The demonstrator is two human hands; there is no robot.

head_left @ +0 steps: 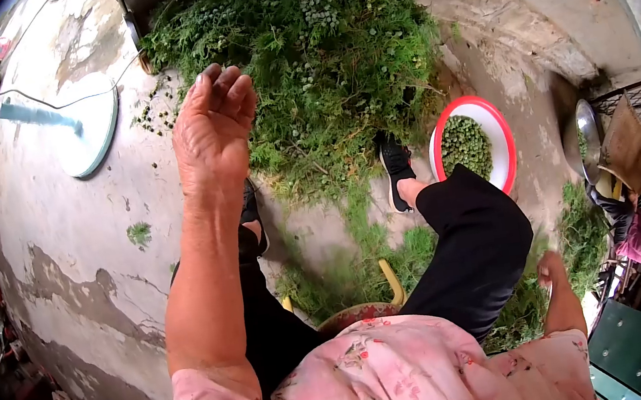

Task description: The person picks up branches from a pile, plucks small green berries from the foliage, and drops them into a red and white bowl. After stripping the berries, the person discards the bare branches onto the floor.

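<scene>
Green plants (345, 75) lie heaped beyond my feet, toward the floor's (48, 220) far edge, bearing pods; loose pods (466, 147) in the basin (499, 136) right of them suggest partial progress, with much left. My left hand (216, 129), palm up by the heap's left edge, has a loosely open grip, nothing visible in it; my right hand's (548, 268) grip I cannot tell. Leftward is open room; rightward, my knee (491, 206) crowds the basin's near rim

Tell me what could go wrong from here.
The right knee overlaps the red-rimmed bowl in this view, so shifting it might knock out some green pieces. The plant heap reaches the right shoe; its loose sprigs could make footing slippery.
</scene>
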